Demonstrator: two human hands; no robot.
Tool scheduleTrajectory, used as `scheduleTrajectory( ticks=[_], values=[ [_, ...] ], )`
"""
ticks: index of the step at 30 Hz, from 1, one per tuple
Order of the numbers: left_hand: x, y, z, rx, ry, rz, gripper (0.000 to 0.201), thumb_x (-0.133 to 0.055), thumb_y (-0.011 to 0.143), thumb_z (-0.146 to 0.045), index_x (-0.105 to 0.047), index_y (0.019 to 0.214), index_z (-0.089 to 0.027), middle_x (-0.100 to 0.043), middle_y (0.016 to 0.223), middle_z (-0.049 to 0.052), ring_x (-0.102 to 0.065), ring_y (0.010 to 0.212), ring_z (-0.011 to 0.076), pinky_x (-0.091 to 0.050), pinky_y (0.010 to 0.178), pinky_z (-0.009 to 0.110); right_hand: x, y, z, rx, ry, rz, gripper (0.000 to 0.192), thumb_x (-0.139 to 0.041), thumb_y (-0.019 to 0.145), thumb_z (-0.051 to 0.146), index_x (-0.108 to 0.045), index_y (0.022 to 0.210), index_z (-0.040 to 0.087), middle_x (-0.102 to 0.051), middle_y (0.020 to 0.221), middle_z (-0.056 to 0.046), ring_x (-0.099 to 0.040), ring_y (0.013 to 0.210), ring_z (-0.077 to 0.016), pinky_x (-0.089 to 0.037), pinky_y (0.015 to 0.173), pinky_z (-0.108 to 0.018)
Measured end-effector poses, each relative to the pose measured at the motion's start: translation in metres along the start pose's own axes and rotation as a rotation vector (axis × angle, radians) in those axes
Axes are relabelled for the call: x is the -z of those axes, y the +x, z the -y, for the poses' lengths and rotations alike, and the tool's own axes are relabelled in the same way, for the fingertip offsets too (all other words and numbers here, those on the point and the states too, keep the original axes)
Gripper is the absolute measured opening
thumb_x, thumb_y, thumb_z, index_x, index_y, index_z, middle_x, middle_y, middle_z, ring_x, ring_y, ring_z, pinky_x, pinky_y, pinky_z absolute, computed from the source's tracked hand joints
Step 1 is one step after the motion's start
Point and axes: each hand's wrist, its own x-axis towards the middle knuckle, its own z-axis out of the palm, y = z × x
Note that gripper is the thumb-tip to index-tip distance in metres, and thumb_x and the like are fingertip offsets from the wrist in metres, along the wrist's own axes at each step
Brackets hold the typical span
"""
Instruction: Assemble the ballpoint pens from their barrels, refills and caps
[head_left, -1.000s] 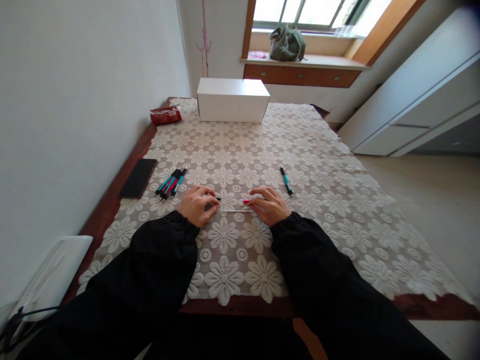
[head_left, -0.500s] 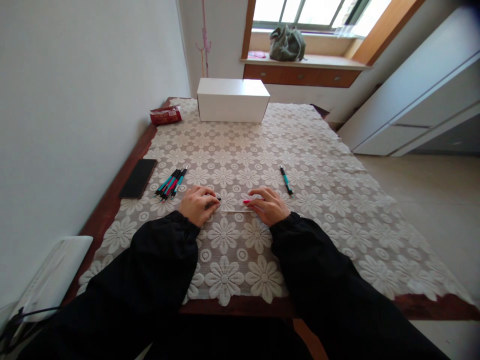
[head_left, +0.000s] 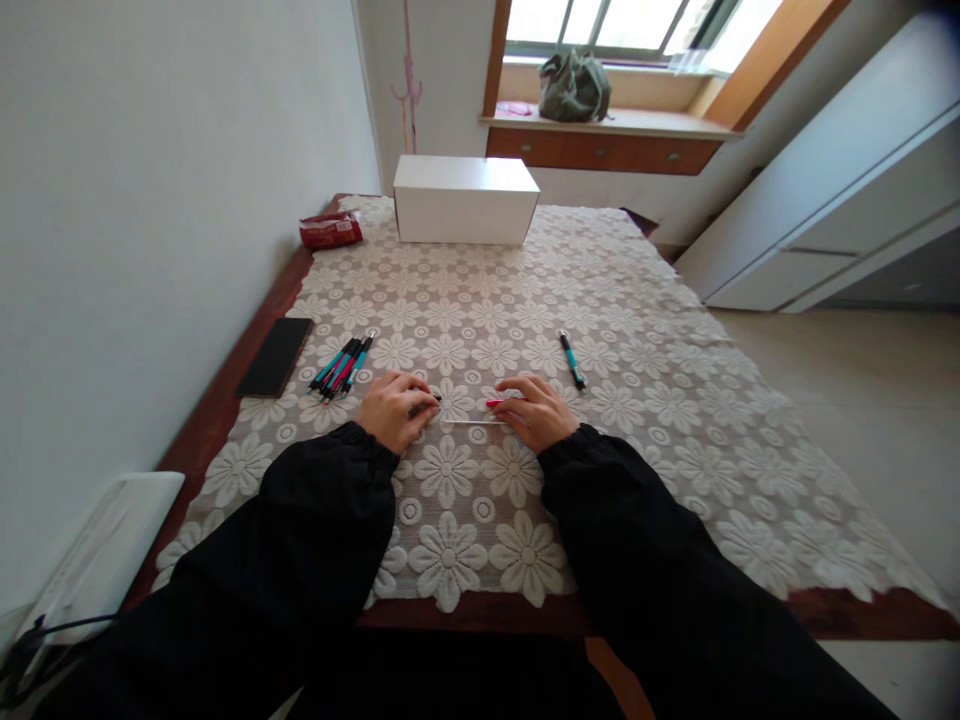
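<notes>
Between hands [head_left: 394,410], thin refill [head_left: 472,422].

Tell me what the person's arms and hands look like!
Both arms wear long, loose black sleeves that puff out and gather snugly at the wrists. The left hand and right hand are bare: no gloves, and no rings or watch that I can see. No markings show on the sleeves.

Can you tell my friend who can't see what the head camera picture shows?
Two hands rest on a lace tablecloth: the left hand holds a dark pen part, the right hand a pink one. A pen bundle lies left, one teal pen right.
</notes>
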Motion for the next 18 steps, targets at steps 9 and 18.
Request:
scheduleTrajectory(
  ticks=[9, 18],
  values=[
    [0.004, 0.002, -0.007, -0.081, -0.058, -0.031, 0.013, -0.071, 0.09, -0.035, -0.079, 0.088, -0.026, -0.073, 0.1, 0.005, -0.062, 0.1, 0.0231, -0.05, 0.093, 0.041, 0.001, 0.0, 0.002, -0.019, -0.013, 0.006, 0.012, -0.066, 0.093, 0.022, -0.077, 0.093, 0.028, -0.067, 0.121, -0.007, -0.058, 0.113, -0.0266, -0.054, 0.098, -0.047],
    [0.004, 0.002, -0.01, -0.123, -0.029, 0.063, 0.012, -0.075, 0.087, -0.038, -0.079, 0.085, -0.027, -0.072, 0.104, 0.005, -0.058, 0.105, 0.0251, -0.048, 0.095, 0.043, 0.002, 0.001, 0.004, -0.022, -0.019, 0.013, 0.012, -0.066, 0.093, 0.024, -0.078, 0.094, 0.029, -0.067, 0.12, -0.006, -0.058, 0.112, -0.0263, -0.055, 0.097, -0.047]
  ],
)
